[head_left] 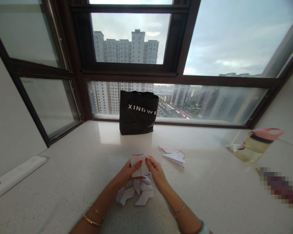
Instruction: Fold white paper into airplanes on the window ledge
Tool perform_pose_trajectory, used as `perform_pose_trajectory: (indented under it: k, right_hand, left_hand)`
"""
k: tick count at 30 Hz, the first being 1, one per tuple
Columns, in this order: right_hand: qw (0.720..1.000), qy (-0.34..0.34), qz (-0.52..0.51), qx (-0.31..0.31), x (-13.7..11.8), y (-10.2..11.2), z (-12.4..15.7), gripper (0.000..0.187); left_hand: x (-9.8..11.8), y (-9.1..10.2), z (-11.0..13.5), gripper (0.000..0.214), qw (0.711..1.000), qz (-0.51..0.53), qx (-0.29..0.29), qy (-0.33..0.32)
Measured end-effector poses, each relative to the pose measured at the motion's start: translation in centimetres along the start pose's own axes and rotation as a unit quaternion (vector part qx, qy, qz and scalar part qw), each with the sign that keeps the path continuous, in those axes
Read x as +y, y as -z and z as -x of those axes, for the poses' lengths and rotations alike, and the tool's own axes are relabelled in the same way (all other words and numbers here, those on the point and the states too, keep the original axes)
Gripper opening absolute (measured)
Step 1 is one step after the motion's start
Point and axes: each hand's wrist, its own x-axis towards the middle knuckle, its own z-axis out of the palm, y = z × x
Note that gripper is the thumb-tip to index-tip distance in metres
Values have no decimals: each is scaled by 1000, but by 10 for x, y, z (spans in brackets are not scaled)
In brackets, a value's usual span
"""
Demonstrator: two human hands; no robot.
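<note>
Between my two hands is a folded piece of white paper point(141, 166), held up over the counter with a crease down its middle. My left hand point(130, 169) pinches its left side, thumb lying across the front. On the right edge, my right hand point(155, 167) grips it with thumb and fingertips. Just below, several folded white paper pieces point(144, 196) lie in a loose pile. Two folded paper planes or pointed paper shapes point(174, 157) rest on the counter beyond my right hand.
A black bag point(138, 113) stands upright against the window. A yellow bottle with a pink lid point(256, 146) is at the right, near a pixelated dark red object point(282, 190). At the left lies a long white device point(18, 175). All sit on the pale speckled counter point(70, 195).
</note>
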Motion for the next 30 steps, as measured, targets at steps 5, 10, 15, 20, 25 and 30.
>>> perform_pose_trajectory:
  k: [5,10,15,20,25,30]
  right_hand:
    - [1000,19,-16,7,1,2,-3,43]
    - [997,47,48,36,1,8,-3,45]
    - [954,172,237,70,-5,16,-1,27]
    - [932,198,302,20,-8,16,1,26]
    - [959,157,231,36,-5,13,-1,33]
    - [984,60,162,44,-1,17,-6,22]
  left_hand:
    - [-1,0,-5,48,997,-73,-9,-19]
    - [-4,1,-6,42,996,-87,-18,-27]
    - [-4,4,-7,35,996,-90,-16,-23]
    - [-1,0,-3,22,989,-139,-42,-43]
    - [0,0,-2,25,986,-153,-57,-33]
    - [-5,9,-7,27,960,-260,-8,-105]
